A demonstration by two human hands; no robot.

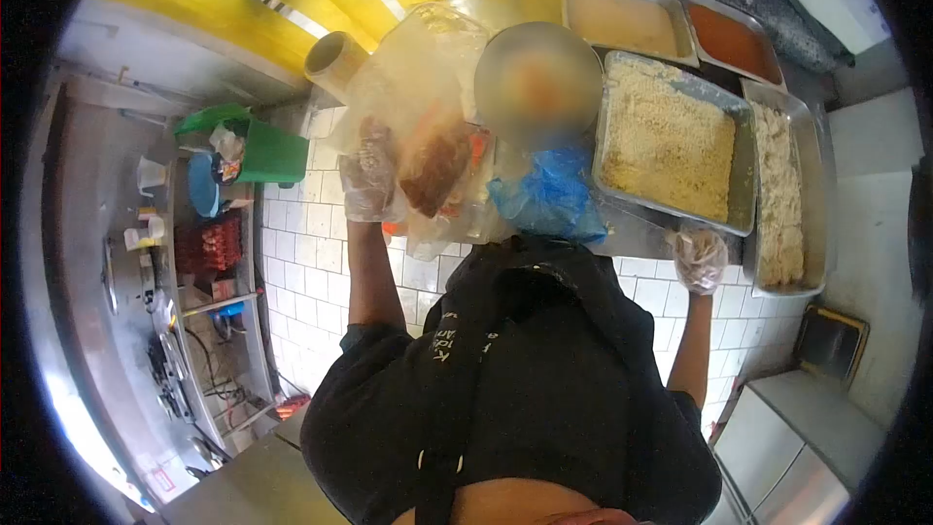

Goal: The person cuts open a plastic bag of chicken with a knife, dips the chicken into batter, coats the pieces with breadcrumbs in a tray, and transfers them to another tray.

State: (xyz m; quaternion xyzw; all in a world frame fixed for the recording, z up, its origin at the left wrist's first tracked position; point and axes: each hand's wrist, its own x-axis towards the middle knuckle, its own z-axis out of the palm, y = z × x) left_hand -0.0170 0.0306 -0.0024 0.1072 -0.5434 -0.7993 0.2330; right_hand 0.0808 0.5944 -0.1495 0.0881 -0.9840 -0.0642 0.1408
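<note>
My left hand [369, 175], in a clear plastic glove, is at the near left edge of a large clear plastic bag [403, 68]. Its fingers appear closed on the bag, though the film blurs their outline. Just right of it lies a brownish-red piece of meat [434, 167], seen in or against the plastic. My right hand [698, 259], gloved too, is curled at the table's front edge, below the corner of a metal tray of pale crumbs [671, 136]. What it grips, if anything, is hidden. A crumpled blue plastic bag [554, 196] lies between the hands.
Behind the blue bag sits a round bowl [537, 78], its contents blurred. Metal trays hold pale liquid [622, 21], reddish-orange powder [734, 39] and flour-coated pieces [780, 194]. A cylindrical container [335, 63] stands back left. A green bin [272, 151] and shelving are farther left.
</note>
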